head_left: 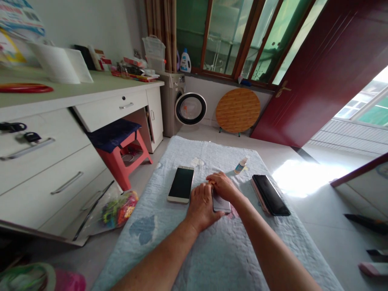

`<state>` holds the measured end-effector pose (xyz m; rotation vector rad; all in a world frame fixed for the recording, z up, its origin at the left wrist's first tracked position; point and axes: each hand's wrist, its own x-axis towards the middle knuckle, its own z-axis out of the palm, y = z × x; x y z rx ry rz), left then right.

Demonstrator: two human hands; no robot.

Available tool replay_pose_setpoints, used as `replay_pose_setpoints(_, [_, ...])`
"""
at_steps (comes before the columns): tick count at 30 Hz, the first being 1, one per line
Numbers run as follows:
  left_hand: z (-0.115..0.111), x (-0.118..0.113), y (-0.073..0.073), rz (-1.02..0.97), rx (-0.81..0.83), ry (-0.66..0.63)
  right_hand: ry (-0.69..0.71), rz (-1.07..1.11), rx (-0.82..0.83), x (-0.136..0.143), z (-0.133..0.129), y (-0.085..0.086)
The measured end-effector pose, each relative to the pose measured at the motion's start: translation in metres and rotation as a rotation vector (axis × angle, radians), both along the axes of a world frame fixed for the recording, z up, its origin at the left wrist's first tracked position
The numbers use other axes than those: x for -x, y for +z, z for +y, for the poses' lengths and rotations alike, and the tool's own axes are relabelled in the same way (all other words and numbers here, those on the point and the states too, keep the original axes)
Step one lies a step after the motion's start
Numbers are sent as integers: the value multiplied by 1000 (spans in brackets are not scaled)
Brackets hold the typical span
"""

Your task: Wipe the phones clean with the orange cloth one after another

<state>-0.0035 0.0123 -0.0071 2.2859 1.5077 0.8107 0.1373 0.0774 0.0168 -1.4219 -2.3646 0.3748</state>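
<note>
A grey phone lies on the light blue quilted cloth, partly covered by both hands. My left hand grips its left side, the thumb along the near edge and the fingers toward the far end. Over the far part of the phone, my right hand has its fingers curled together; what they hold, if anything, is hidden. To the left lies a white-framed phone with a dark screen. A small spray bottle lies beyond my right hand. Farther right, a black phone rests against a pinkish case or cover.
A white desk runs along the left, with a red stool beside it. Behind stand a washing machine with its door ajar and a round wooden tabletop. A bag of colourful items sits on the floor.
</note>
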Motion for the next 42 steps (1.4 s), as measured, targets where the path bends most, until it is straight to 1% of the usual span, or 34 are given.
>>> replay_pose_setpoints(4, [0, -2, -8, -94, -71, 4, 36, 11, 29, 4, -21, 6])
replay_pose_setpoints(9, [1, -2, -12, -141, -118, 13, -22, 70, 91, 7, -49, 12])
replay_pose_setpoints(12, [1, -2, -13, -141, -112, 17, -18, 69, 132, 8, -64, 12])
replay_pose_setpoints(15, [1, -2, -13, -133, -85, -8, -44, 55, 194, 7, -77, 12])
replay_pose_setpoints(19, [1, 0, -11, -132, -50, -45, -54, 102, 236, 4, -83, 11])
replay_pose_setpoints(23, [1, 1, -10, -117, 1, -71, -32, 176, 163, 2, -72, 7])
replay_pose_setpoints(27, [2, 1, -12, -111, -37, -62, -93, 208, 66, 1, -52, -1])
replay_pose_setpoints(31, [2, -1, -14, -105, -79, -32, -161, 164, -11, 1, -31, -6])
replay_pose_setpoints(33, [2, -1, -11, -84, -65, -33, -195, 127, -51, 2, -20, -7])
replay_pose_setpoints(36, [1, 1, -3, -13, -6, -61, -222, 51, -79, 5, -5, -7])
replay_pose_setpoints(39, [1, 3, 5, 56, 40, -118, -185, -30, -72, 7, 8, -7])
replay_pose_setpoints(42, [1, 4, 9, 90, 29, -178, -149, -92, -53, 5, 17, -8])
